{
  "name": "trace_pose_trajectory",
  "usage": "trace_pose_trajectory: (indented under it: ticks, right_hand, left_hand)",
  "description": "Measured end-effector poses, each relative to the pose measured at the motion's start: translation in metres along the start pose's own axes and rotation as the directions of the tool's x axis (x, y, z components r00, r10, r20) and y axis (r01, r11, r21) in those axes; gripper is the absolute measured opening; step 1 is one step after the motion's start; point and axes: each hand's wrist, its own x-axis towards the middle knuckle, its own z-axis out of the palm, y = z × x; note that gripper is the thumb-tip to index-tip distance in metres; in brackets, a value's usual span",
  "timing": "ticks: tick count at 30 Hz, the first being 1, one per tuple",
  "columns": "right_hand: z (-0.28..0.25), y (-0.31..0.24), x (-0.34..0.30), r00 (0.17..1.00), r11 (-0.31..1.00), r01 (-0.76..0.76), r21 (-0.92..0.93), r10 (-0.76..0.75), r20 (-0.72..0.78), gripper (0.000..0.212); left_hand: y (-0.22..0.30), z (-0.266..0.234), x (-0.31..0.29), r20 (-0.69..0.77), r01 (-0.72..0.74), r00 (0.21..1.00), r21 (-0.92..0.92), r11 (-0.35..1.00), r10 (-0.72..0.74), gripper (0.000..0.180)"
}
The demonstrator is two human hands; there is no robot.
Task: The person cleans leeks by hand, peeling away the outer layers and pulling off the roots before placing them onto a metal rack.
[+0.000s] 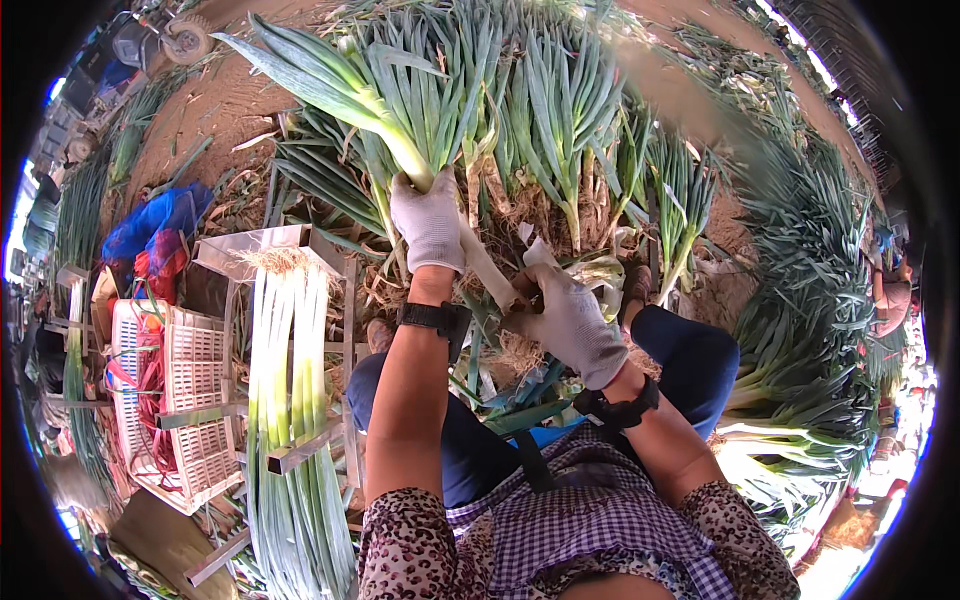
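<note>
My left hand [430,225], in a pale work glove, is closed round a leek [405,150]. The leek's green leaves fan out to the upper left, and its white shank slants down to the right. My right hand [575,325], gloved too, has its fingers curled at the root end of that shank; what exactly they pinch is partly hidden. Pale limp peeled leaves [600,275] lie beside my right hand. Below it is a tangle of roots [518,355]. Upright leeks [565,110] with soil-covered roots are massed just beyond both hands.
At left, a metal rack [305,455] holds a bundle of trimmed leeks [285,370]. Further left stands a pink plastic basket [200,365] with red straps, near a blue bag [150,228]. A long heap of leeks [810,260] lines the right side. My knees flank the work spot.
</note>
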Motion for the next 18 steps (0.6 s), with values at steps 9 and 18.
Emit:
trace_pose_trajectory:
  ticks: [9, 18]
  right_hand:
    - [0.020, 0.001, -0.006, 0.997, 0.996, 0.079, -0.048, -0.079, -0.009, 0.031]
    - [0.022, 0.003, -0.001, 0.979, 0.993, 0.115, -0.020, -0.110, 0.172, 0.025]
  left_hand:
    - [0.017, 0.001, -0.010, 0.029, -0.061, 0.998, 0.300, 0.952, 0.055, 0.028]
    - [0.021, 0.000, -0.011, 0.061, -0.134, 0.991, 0.428, 0.894, 0.119, 0.029]
